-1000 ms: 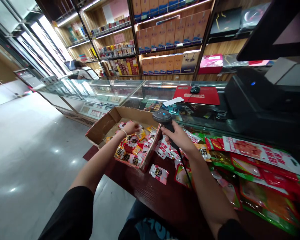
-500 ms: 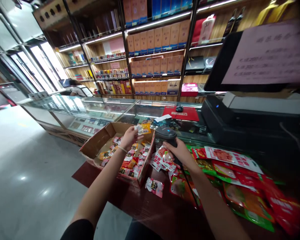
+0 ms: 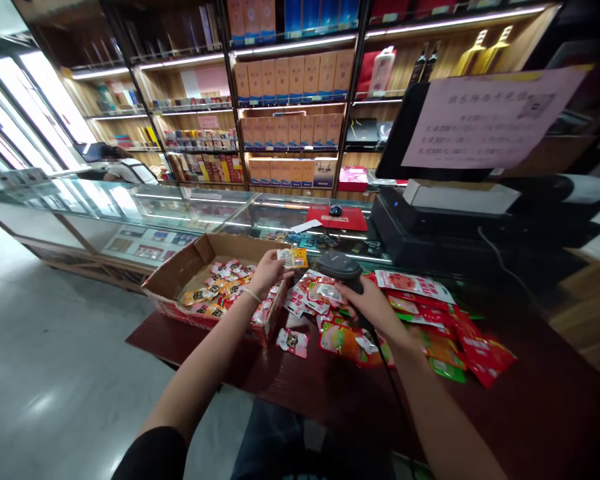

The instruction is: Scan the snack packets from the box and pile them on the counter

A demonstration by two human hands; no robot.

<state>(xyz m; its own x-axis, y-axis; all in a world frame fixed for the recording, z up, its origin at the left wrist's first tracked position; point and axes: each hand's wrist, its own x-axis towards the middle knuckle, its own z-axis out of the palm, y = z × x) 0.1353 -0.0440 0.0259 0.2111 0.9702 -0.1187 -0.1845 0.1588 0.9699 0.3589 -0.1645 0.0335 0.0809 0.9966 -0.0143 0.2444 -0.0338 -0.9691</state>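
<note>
The person's 2 hands are apart. The left hand [image 3: 269,273] pinches 1 yellow packet [image 3: 299,258] by the cardboard box's [image 3: 174,275] far right corner; the right hand [image 3: 373,305] grips a black scanner [image 3: 339,265] right of the box. On the counter [image 3: 325,393], 1 pink packet [image 3: 293,342] lies just right of the box.

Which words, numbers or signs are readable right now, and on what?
"200": seemingly, on the pink sheet on the monitor.
"500": lower on that sheet; its other text is blurred.
Sachet in the left hand: print too small.
Sachets in the cardboard box: characters too small.
White packets: red characters, blurred.
Scanner in the right hand: top marking unreadable.
Boxes on the shelves: print too small.
</note>
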